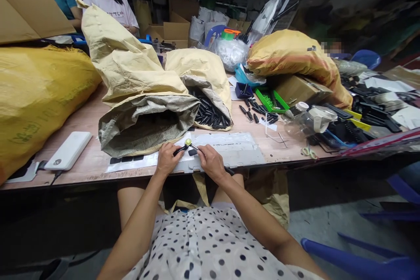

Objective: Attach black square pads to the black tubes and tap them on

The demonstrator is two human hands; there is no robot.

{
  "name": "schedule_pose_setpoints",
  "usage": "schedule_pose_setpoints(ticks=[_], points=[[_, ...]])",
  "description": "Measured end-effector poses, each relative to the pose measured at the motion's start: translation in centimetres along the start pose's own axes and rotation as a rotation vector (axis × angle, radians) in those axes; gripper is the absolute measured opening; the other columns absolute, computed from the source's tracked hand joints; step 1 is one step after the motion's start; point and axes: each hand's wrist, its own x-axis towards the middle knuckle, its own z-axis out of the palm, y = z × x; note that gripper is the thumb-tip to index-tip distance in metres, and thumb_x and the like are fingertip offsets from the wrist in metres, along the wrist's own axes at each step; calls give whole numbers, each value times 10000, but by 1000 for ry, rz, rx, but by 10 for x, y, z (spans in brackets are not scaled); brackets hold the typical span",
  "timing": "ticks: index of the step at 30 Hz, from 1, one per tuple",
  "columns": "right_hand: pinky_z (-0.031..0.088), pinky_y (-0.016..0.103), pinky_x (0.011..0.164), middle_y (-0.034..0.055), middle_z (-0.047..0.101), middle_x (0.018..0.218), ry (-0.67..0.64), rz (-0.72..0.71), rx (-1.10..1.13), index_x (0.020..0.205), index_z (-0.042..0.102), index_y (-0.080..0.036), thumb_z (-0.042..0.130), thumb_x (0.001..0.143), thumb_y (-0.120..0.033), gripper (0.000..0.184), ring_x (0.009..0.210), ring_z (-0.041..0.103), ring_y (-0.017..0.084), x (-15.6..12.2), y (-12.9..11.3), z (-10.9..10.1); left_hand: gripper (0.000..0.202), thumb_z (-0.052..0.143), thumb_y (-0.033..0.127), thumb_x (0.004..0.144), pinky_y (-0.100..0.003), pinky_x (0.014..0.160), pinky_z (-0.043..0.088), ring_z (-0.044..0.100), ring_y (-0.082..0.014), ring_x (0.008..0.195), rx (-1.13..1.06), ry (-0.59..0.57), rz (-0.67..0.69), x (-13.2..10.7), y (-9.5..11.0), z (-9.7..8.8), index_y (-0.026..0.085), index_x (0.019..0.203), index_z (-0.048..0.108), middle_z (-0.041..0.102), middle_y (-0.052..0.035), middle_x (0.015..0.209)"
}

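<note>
My left hand (168,157) is closed on a slim black part (180,150) above the front of the table. My right hand (211,162) pinches a thin dark rod (194,146). Both pieces meet at a small yellow-green round piece (188,141); whether they are joined there I cannot tell. Beneath lies a flat grey board (236,148), with a small black pad (192,152) near my right fingertips. Just behind my hands, a tan sack (138,70) gapes toward me, its inside dark. Beside it, another tan sack (200,61) spills slim black parts (210,111).
A white power bank (69,151) with a cable sits left, by a large yellow sack (39,100). Rightward are loose black parts (256,117), a green tray (271,99), a clear jug (308,122) and scissors (309,153). Two people (110,6) are across the table.
</note>
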Motion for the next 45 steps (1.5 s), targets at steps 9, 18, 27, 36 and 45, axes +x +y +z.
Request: schedule_pose_setpoints(ticks=[9, 18, 27, 36, 45], points=[[478, 242, 803, 40, 677, 941, -13, -50, 28, 1142, 701, -258, 452, 1033, -265, 272, 911, 639, 174, -2, -10, -2, 118, 705, 272, 809, -409, 881, 509, 616, -264, 922, 2, -16, -19, 0, 4, -2, 256, 900, 778, 724, -53, 873], [471, 268, 801, 53, 677, 976, 7, 15, -17, 1156, 703, -256, 455, 1026, -271, 280, 926, 625, 193, 19, 3, 2, 119, 697, 252, 812, -413, 890, 513, 622, -260, 913, 3, -11, -29, 1, 7, -1, 251, 901, 776, 728, -52, 869], [414, 326, 794, 98, 661, 1022, -90, 23, -196, 1087, 708, -211, 549, 969, -234, 199, 969, 556, 245, 55, 20, 22, 108, 694, 194, 732, -397, 872, 522, 625, -256, 898, 0, 31, -9, -1, 8, -1, 236, 831, 708, 729, -41, 879], [381, 328, 776, 103, 634, 1009, -50, 8, -231, 1019, 679, -204, 540, 968, -259, 158, 958, 514, 250, 53, 21, 29, 160, 623, 141, 667, -362, 791, 513, 606, -233, 815, -20, 64, 61, -5, 13, -8, 244, 789, 613, 669, -15, 780], [388, 333, 790, 108, 626, 1012, -55, 18, -223, 1022, 677, -193, 540, 959, -258, 164, 960, 506, 253, 54, 18, 30, 128, 534, 156, 678, -343, 642, 480, 577, -203, 651, -200, -138, 245, -87, 41, -9, 250, 747, 482, 595, -21, 703]])
